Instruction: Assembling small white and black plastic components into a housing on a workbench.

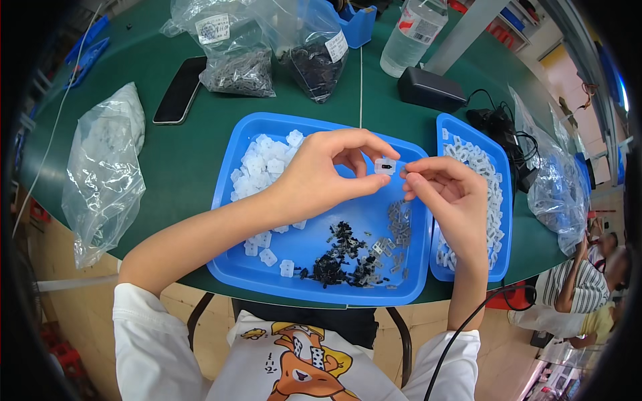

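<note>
White piece [380,164], black centre [386,166], blue tray [334,208], black bits [328,269], grey bits [400,224], green table [184,174]

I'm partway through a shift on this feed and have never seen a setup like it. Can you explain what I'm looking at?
There is no machine here: these are a person's bare hands. The single picture comes from a wide fisheye camera on that person's head, looking down, so edges bend and its left is their left.

On the green table sits a large blue tray with white pieces, black parts and grey parts. A narrower blue tray stands to its right. Beyond lie a phone and a bottle.

The left hand pinches a small white plate with a black centre. The right hand is close beside it; whether it grips anything is unclear.
</note>
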`<action>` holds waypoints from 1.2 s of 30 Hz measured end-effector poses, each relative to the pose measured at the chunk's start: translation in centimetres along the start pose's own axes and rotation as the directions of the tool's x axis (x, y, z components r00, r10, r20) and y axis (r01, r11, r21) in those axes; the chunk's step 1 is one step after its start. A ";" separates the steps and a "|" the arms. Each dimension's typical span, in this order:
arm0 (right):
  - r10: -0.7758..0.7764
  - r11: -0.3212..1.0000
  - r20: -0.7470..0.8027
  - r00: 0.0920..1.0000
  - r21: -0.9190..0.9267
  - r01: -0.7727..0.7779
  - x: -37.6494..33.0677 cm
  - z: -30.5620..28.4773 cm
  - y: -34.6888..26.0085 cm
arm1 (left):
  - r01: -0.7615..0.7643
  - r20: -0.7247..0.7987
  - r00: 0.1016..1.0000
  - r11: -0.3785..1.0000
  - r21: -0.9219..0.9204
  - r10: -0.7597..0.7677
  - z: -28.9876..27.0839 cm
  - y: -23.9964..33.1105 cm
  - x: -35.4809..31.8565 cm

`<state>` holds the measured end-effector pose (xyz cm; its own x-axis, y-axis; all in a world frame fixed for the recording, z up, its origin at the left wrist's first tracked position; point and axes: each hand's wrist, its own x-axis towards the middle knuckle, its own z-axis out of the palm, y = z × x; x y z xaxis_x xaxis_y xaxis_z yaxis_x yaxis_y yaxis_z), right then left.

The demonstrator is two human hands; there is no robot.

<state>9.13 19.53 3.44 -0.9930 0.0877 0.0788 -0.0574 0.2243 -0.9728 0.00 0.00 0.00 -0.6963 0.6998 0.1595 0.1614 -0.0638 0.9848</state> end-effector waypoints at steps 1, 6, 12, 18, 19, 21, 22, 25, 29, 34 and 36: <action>-0.012 1.000 -0.002 1.000 0.013 0.012 0.0 0.0 0.0 | -0.002 -0.001 1.000 1.000 -0.001 0.002 0.0 0.0 0.0; 0.005 0.999 0.009 1.000 0.032 -0.005 0.0 0.2 -0.1 | -0.019 -0.005 1.000 1.000 0.002 0.019 0.0 -0.2 0.0; -0.013 1.000 -0.008 1.000 0.007 0.013 -0.1 0.3 0.0 | -0.035 0.009 0.999 0.999 0.040 0.035 0.0 -0.1 0.0; -0.020 1.000 0.000 1.000 0.004 0.020 -0.1 0.4 0.0 | -0.053 0.016 0.999 0.997 0.051 0.052 0.0 -0.2 -0.1; -0.019 1.000 -0.003 1.000 -0.001 0.019 -0.2 0.4 0.0 | -0.050 0.020 0.999 0.997 0.055 0.049 0.0 -0.1 0.0; -0.013 1.000 -0.011 1.000 -0.011 0.013 -0.2 0.4 0.0 | -0.048 0.026 0.999 0.997 0.061 0.047 0.0 -0.2 0.0; -0.009 1.000 -0.017 1.000 -0.018 0.009 -0.2 0.5 0.0 | -0.049 0.028 0.999 0.997 0.063 0.047 -0.1 -0.2 0.0; 0.009 1.000 -0.010 1.000 -0.023 -0.009 -0.1 0.3 0.0 | -0.044 0.028 0.999 0.997 0.071 0.042 -0.1 -0.2 0.1; 0.058 0.997 0.010 0.998 0.059 -0.058 0.0 0.1 -0.2 | -0.093 0.042 0.995 0.991 0.099 0.089 -0.2 -0.1 0.1; 0.112 0.988 0.030 0.993 0.099 -0.115 0.1 0.0 -0.7 | -0.163 0.050 0.986 0.981 0.104 0.159 -0.2 -0.2 0.1; 0.117 0.987 0.032 0.993 0.108 -0.120 0.1 0.0 -0.7 | -0.186 0.053 0.982 0.977 0.101 0.181 -0.2 -0.3 0.1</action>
<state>9.10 19.41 4.13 -0.9957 0.0825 -0.0426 0.0513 0.1060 -0.9930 -0.25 -0.05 -0.27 -0.6174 0.7133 0.3317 0.3578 -0.1208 0.9260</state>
